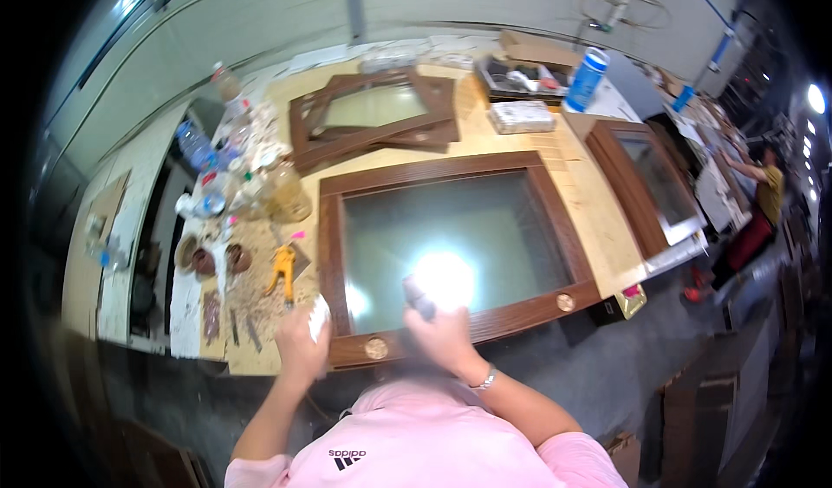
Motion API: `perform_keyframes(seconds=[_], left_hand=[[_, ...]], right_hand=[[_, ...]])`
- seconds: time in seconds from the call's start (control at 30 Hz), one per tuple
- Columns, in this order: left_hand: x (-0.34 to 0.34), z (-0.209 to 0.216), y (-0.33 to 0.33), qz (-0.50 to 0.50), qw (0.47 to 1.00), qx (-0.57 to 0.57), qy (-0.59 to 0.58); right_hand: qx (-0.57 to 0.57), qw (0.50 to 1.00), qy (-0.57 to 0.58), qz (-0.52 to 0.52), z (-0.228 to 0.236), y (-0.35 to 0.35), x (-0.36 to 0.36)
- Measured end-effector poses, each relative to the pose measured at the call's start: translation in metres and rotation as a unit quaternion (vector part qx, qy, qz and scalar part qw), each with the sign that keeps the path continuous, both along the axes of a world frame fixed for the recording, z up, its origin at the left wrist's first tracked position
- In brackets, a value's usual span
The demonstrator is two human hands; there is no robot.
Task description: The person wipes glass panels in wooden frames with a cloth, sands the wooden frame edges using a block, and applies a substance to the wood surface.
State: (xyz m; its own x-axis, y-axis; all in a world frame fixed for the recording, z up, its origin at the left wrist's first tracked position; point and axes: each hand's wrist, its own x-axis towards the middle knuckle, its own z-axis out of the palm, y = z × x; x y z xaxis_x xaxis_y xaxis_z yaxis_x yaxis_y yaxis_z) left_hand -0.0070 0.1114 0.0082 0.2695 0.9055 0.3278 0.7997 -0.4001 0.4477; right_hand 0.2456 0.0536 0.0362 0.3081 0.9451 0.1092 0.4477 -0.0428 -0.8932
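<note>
A brown wooden-framed glass door [433, 167] lies flat on the workbench in front of me, with round recesses in its near rail. My left hand [302, 345] is closed around a white wad [320, 315], cloth or paper, beside the frame's near left corner. Over the near part of the glass [503, 228] is my right hand [440, 339], its fingers closed on a small dark object [419, 302] whose kind I cannot make out. Strong glare on the glass washes out the area around those fingers. Left of the frame lies a yellow-orange hand tool [282, 271].
Stacked brown frames [373, 146] lie at the back, and another framed door [646, 185] at the right. Plastic bottles [198, 147] and brown cups [203, 261] crowd the left. A blue canister [587, 81] stands beside a black tray [520, 81]. Another person [763, 193] works far right.
</note>
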Motion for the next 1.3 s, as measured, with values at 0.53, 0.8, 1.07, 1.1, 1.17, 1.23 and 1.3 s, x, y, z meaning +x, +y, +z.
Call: perform_keyframes(seconds=[0.53,0.8,1.07,1.1,1.17,1.23,1.3], left_hand=[[-0.01,-0.005,0.062,-0.161,0.982,-0.091,-0.025],[-0.016,-0.003,0.024,-0.224,0.974,0.008,-0.016],[-0.009,-0.028,0.106,-0.173,0.975,-0.058,-0.127],[-0.006,-0.031,0.133,-0.162,0.974,-0.045,-0.149],[0.009,-0.027,0.172,-0.112,0.973,-0.062,-0.19],[0.013,-0.034,0.193,-0.147,0.949,-0.066,-0.272],[0.01,-0.043,0.17,-0.128,0.944,-0.074,-0.295]], right_hand=[[0.019,1.0,0.013,0.021,-0.016,-0.01,-0.005],[0.036,0.999,-0.002,0.007,-0.01,-0.006,-0.005],[0.012,1.0,0.023,-0.001,-0.003,-0.009,-0.011],[0.011,1.0,0.017,0.002,-0.002,-0.009,-0.013],[0.011,1.0,0.0,0.0,-0.003,-0.008,-0.015],[0.014,1.0,-0.018,-0.004,-0.006,-0.007,-0.014],[0.036,0.999,0.008,0.0,-0.001,-0.006,-0.016]])
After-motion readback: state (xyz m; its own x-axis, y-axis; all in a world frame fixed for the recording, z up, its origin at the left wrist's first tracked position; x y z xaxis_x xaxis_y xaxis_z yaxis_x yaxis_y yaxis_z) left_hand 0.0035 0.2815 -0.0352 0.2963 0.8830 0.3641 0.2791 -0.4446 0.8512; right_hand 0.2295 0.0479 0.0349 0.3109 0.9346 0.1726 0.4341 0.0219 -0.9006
